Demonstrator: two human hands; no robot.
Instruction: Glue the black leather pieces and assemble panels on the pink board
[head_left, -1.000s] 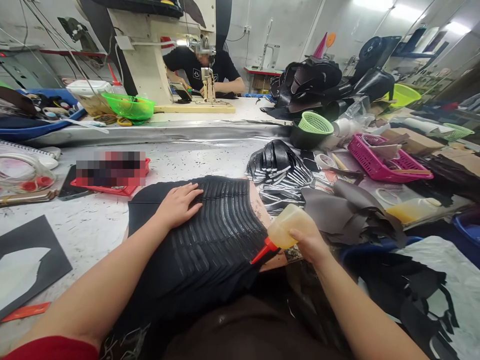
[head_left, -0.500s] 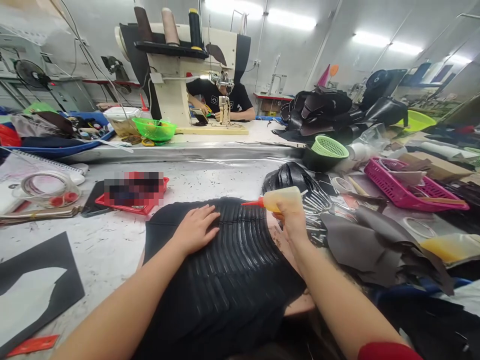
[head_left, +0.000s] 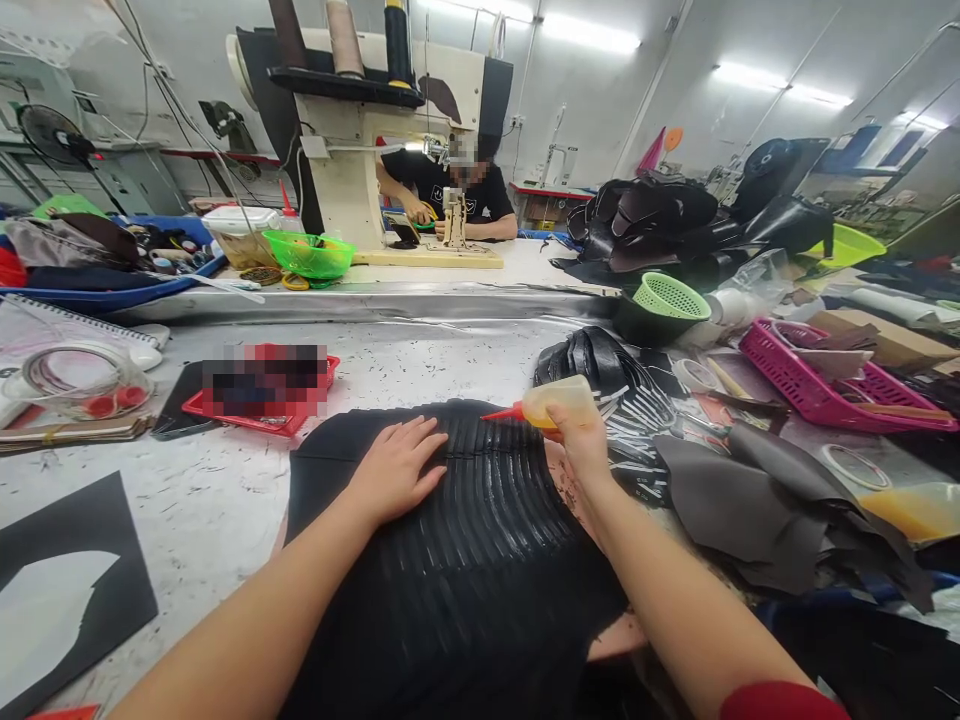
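Observation:
My right hand (head_left: 583, 440) grips a translucent squeeze bottle (head_left: 559, 398) of yellowish liquid, tipped sideways. Its red nozzle points left, over the far part of overlapping black leather-like pieces (head_left: 450, 620). Shiny wet-looking strips run along the layered edges of these pieces. On their left part rests my left hand (head_left: 397, 465), palm down with fingers stretched out, holding nothing. Beneath the stack, a pinkish board (head_left: 619, 637) shows at the right and lower edges.
Behind the stack stands a bundle of black strips (head_left: 581, 355). A red tray (head_left: 259, 405) lies left, a magenta basket (head_left: 840, 400) right, near dark leather sheets (head_left: 780, 500). Across the bench, a person (head_left: 487, 195) sits behind a sewing machine (head_left: 337, 170).
The view has shifted slightly. The bottle's nozzle has moved a little down and left over the pieces, still in my right hand. My left hand stays flat on the stack.

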